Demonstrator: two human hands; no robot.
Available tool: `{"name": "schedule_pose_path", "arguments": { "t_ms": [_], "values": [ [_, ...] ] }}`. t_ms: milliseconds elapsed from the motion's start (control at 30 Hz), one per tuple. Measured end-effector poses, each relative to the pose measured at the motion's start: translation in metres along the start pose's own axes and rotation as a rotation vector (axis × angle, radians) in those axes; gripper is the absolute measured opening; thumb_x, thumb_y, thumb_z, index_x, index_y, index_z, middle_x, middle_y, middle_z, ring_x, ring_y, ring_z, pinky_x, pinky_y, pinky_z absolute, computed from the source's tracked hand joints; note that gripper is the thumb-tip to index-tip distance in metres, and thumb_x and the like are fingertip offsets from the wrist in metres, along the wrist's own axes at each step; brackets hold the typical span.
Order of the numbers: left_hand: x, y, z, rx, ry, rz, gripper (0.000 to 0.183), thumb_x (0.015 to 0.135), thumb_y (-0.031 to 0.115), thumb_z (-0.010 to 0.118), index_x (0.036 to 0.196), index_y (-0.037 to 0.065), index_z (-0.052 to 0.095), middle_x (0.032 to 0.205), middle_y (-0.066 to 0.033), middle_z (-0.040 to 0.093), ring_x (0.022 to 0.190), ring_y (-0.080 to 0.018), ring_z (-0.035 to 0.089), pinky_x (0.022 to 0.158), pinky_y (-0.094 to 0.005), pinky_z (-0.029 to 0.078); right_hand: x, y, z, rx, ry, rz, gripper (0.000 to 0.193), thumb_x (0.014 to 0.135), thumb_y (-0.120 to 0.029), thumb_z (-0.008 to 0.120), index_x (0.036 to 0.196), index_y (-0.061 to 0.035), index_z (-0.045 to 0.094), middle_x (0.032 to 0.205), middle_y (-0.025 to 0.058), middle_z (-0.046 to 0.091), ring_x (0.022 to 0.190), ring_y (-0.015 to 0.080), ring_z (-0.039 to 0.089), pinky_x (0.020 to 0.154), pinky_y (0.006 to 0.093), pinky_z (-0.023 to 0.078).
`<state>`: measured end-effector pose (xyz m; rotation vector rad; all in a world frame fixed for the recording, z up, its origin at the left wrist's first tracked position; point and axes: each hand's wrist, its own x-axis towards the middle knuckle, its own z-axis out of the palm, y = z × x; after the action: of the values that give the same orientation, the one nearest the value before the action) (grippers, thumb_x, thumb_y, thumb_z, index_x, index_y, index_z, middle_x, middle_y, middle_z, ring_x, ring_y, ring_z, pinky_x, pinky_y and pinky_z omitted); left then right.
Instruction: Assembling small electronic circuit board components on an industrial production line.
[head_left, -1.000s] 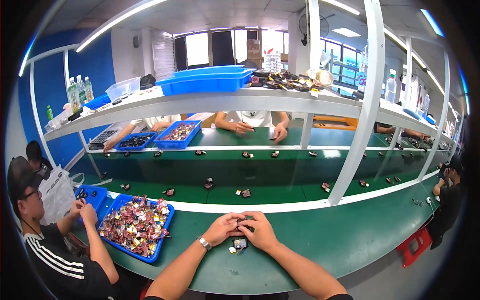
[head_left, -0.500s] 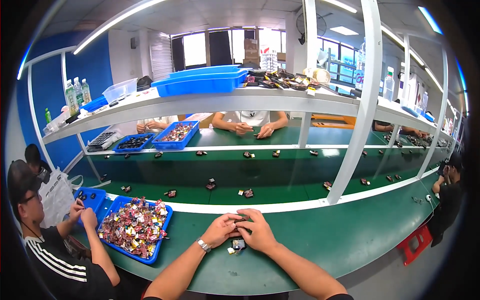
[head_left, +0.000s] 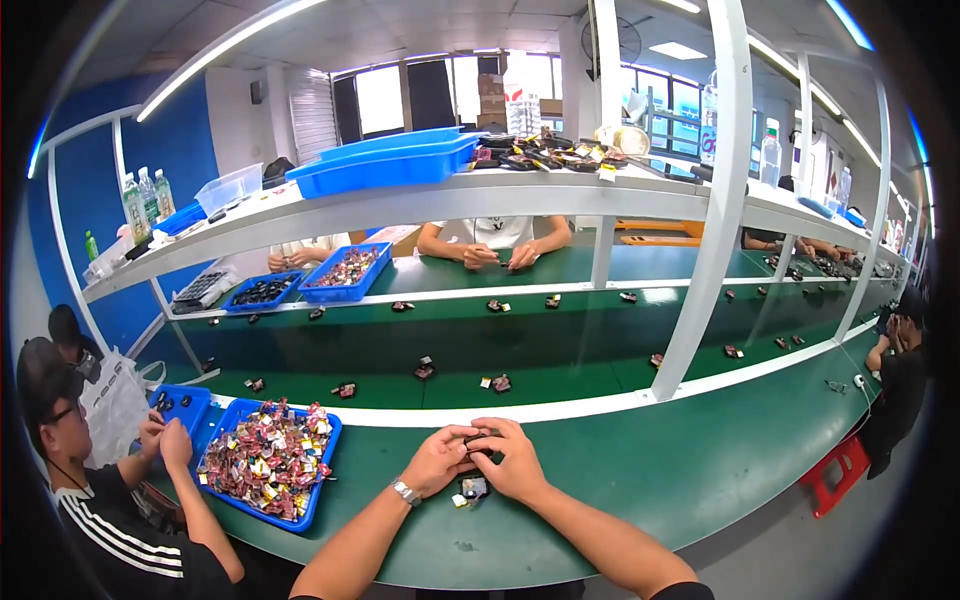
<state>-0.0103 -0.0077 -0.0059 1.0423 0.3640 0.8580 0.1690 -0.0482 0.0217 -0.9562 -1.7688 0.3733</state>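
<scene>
step: two-handed fit of small dark part, near edge of green desk, right of blue tray | how: judged best kept low over desk, pinched evenly from both sides | left hand: fingers curled, grasping part | right hand: same, grasping part | second small piece lies on desk just below hands

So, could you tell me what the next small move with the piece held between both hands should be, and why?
Probably a steady squeeze to finish joining it. The left hand and right hand meet fingertip to fingertip on a small dark part, held just above the green bench. Another small part lies beneath, waiting.
</scene>
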Motion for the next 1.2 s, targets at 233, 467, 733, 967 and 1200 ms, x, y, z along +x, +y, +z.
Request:
{"name": "schedule_pose_path", "arguments": {
  "t_ms": [233, 467, 733, 967, 1200],
  "values": [
    [0.001, 0.002, 0.01, 0.046, 0.1, 0.002, 0.031, 0.097, 0.012, 0.052, 0.127, 0.005, 0.046, 0.128, -0.0108, 0.054, 0.118, -0.0215, 0.055, 0.102, -0.0416, 0.046, 0.003, 0.0, -0.001, -0.074, 0.002, -0.059, 0.018, 0.076, -0.007, 0.07, 0.094, -0.0073, 0.069, 0.121, 0.0082, 0.059, 0.112, 0.0274, 0.054, 0.092, 0.038, 0.048],
    [0.003, 0.005, 0.015, 0.034, 0.094, -0.02, 0.034, 0.098, 0.011, 0.05, 0.131, 0.005, 0.045, 0.122, -0.0089, 0.056, 0.113, -0.0202, 0.057, 0.101, -0.0409, 0.047, 0.005, 0.001, -0.009, -0.192, 0.061, -0.197, 0.021, 0.072, 0.0, 0.072, 0.092, -0.0053, 0.068, 0.105, 0.0085, 0.06, 0.093, 0.0249, 0.062, 0.076, 0.0334, 0.055],
    [0.004, 0.0, 0.008, 0.008, 0.089, -0.015, 0.033, 0.097, 0.009, 0.05, 0.13, 0.004, 0.046, 0.121, -0.0081, 0.057, 0.111, -0.0193, 0.058, 0.099, -0.0395, 0.048, 0.005, -0.006, -0.007, -0.246, 0.057, -0.203, 0.02, 0.071, -0.001, 0.074, 0.091, -0.0063, 0.069, 0.094, 0.0075, 0.062, 0.086, 0.0239, 0.062, 0.071, 0.0341, 0.054],
    [0.004, 0.002, 0.011, 0.046, 0.135, -0.049, 0.032, 0.097, 0.008, 0.05, 0.129, 0.003, 0.047, 0.123, -0.0095, 0.056, 0.111, -0.0196, 0.058, 0.097, -0.0382, 0.05, 0.002, 0.0, -0.001, -0.321, 0.087, -0.165, 0.013, 0.076, -0.008, 0.07, 0.09, -0.0068, 0.068, 0.091, 0.0046, 0.06, 0.085, 0.0234, 0.06, 0.072, 0.0346, 0.053],
    [0.005, 0.003, 0.019, 0.166, 0.214, -0.029, 0.027, 0.098, 0.007, 0.049, 0.124, 0.003, 0.05, 0.121, -0.0085, 0.06, 0.108, -0.0172, 0.061, 0.091, -0.0343, 0.053, 0.003, -0.001, 0.002, -0.319, 0.098, -0.12, 0.017, 0.075, -0.007, 0.071, 0.091, -0.006, 0.068, 0.09, 0.0058, 0.06, 0.085, 0.0242, 0.059, 0.072, 0.0355, 0.053]
  ]
}}
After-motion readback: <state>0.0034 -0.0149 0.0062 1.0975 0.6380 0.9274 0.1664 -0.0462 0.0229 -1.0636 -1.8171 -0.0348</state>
